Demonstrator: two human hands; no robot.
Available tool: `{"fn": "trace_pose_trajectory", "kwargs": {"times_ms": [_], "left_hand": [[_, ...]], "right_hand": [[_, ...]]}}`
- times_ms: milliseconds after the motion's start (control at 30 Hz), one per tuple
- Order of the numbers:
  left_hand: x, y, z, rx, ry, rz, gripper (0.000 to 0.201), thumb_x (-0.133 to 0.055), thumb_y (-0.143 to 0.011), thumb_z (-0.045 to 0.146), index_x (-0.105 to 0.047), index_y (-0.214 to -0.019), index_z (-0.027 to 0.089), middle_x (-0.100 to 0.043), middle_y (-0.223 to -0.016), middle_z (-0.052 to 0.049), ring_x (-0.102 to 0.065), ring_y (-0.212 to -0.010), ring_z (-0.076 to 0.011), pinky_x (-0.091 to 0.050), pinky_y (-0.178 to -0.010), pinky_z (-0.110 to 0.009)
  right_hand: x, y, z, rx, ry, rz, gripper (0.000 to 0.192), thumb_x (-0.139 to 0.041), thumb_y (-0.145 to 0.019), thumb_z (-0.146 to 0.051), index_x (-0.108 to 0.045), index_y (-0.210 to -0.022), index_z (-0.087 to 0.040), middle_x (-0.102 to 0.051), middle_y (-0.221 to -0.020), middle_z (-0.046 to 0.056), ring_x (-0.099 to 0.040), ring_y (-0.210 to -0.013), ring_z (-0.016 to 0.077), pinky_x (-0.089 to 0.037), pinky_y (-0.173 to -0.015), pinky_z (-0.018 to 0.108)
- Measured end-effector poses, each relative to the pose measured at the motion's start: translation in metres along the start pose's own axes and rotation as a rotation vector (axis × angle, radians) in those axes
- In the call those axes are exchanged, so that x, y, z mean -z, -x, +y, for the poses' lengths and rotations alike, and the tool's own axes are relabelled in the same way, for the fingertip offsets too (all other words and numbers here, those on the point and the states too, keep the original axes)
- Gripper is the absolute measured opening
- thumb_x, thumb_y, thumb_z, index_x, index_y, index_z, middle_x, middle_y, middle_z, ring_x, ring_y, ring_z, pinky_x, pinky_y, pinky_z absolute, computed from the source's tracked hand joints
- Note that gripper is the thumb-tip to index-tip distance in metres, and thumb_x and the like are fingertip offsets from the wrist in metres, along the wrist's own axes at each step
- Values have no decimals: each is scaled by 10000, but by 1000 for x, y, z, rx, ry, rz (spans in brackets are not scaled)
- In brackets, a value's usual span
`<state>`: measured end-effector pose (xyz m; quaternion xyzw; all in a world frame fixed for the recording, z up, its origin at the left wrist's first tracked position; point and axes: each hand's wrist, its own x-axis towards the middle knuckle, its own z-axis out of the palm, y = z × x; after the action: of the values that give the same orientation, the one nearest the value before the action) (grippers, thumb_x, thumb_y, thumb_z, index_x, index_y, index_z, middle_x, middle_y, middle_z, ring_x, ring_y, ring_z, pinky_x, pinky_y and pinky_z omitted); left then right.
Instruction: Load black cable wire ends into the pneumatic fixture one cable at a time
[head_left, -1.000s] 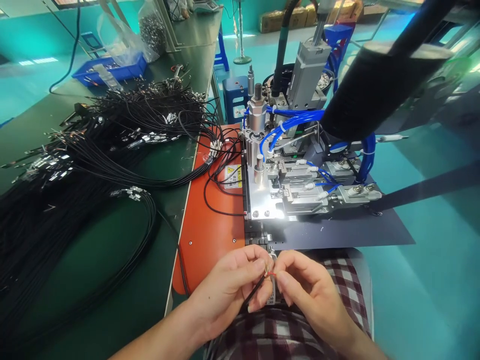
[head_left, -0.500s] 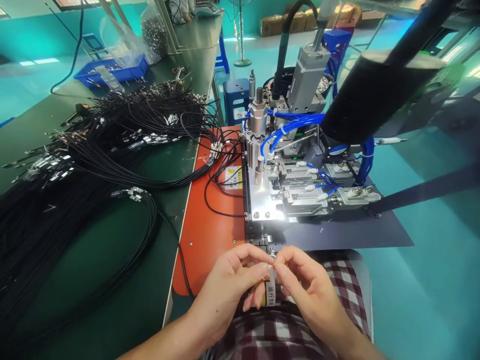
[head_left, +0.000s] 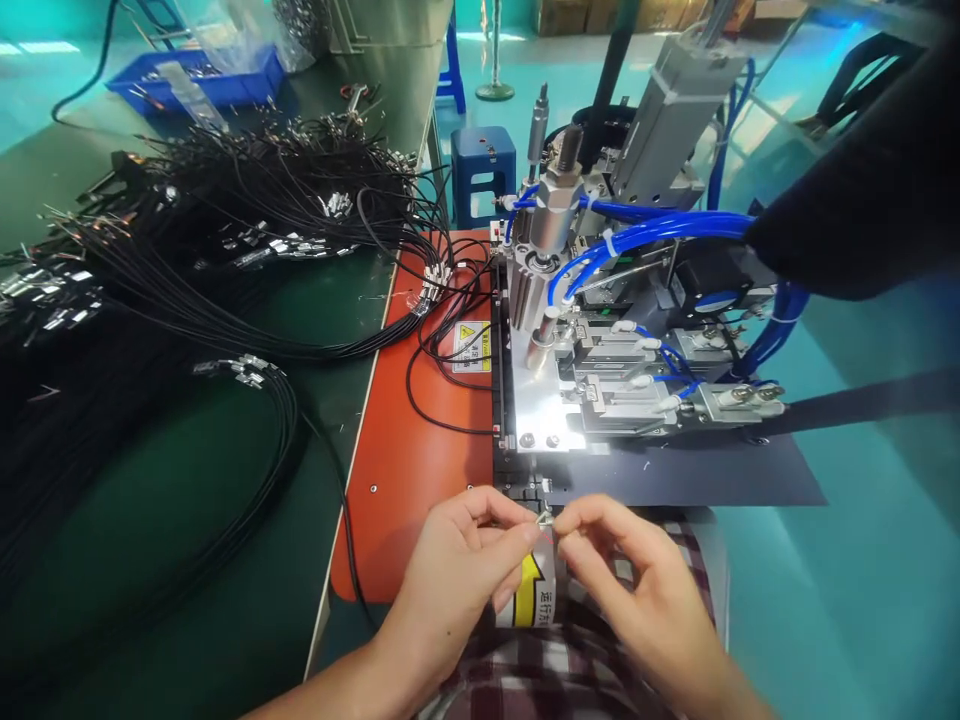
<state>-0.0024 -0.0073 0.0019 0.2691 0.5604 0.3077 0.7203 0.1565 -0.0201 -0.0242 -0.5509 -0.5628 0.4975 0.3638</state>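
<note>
My left hand [head_left: 465, 580] is closed in a pinch, thumb against forefinger. At its fingertips shows a small silvery metal piece [head_left: 543, 519], too small to name exactly. My right hand [head_left: 634, 585] is beside it on the right, its thumb and forefinger bent together at the piece's right end. Whatever the right fingertips hold is hidden. Both hands are above my lap, in front of the machine [head_left: 540, 400]. Under them lies a white label [head_left: 546, 605] with a yellow arrow and printed characters.
Bundles of black cables [head_left: 315, 350] with silvery ends cover much of the green table [head_left: 180, 500]. Some cables cross the orange board [head_left: 420, 470]. Blue air tubes [head_left: 675, 225] run over the machine. Behind are a blue bin [head_left: 247, 85] and a blue stool [head_left: 484, 150]. A dark cylinder [head_left: 862, 180] overhangs at right.
The head view has shifted, so the machine looks nearer and farther right. My right fingertips have drawn slightly away from the left ones, and the silvery piece shows more clearly between them.
</note>
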Motion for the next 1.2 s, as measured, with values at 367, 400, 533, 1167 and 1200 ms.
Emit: {"fn": "trace_pose_trajectory", "kwargs": {"times_ms": [367,400,533,1167,1200], "left_hand": [[3,-4,-2,77,43,-34,197,-648,-724,318,-539,-759,159,-408,-334,102,-279,-317,-26,-144,-399,-193],[4,-4,-2,75,43,-36,196,-647,-727,319,-544,-767,157,-410,-335,101,-277,-320,-27,-140,-403,-198],[5,-4,-1,76,61,-49,197,-653,-727,318,-569,-768,144,-412,-364,93,-279,-344,-27,-135,-432,-216],[4,0,-2,46,109,-126,163,-643,-810,264,-566,-746,135,-483,-517,64,-297,-376,-4,-154,-456,-205],[3,0,-2,45,100,-125,169,-642,-810,269,-563,-742,136,-467,-497,69,-288,-373,-6,-149,-453,-206]], "right_hand": [[0,-10,-3,439,140,8,233,-595,-837,-38,-615,-996,-207,-603,-831,23,-551,-720,143,-450,-601,259],[1,-10,-3,458,160,2,240,-598,-831,-28,-611,-999,-199,-601,-833,28,-551,-721,144,-452,-606,264],[3,-11,-3,522,237,3,220,-581,-826,5,-583,-942,-183,-582,-803,25,-536,-706,140,-446,-619,269],[-7,-1,2,113,-152,42,55,-585,-881,-198,-586,-834,-225,-519,-771,-33,-461,-593,95,-393,-531,218],[-7,-1,1,103,-148,46,63,-592,-874,-197,-591,-816,-221,-522,-760,-33,-461,-589,96,-390,-530,220]]}}
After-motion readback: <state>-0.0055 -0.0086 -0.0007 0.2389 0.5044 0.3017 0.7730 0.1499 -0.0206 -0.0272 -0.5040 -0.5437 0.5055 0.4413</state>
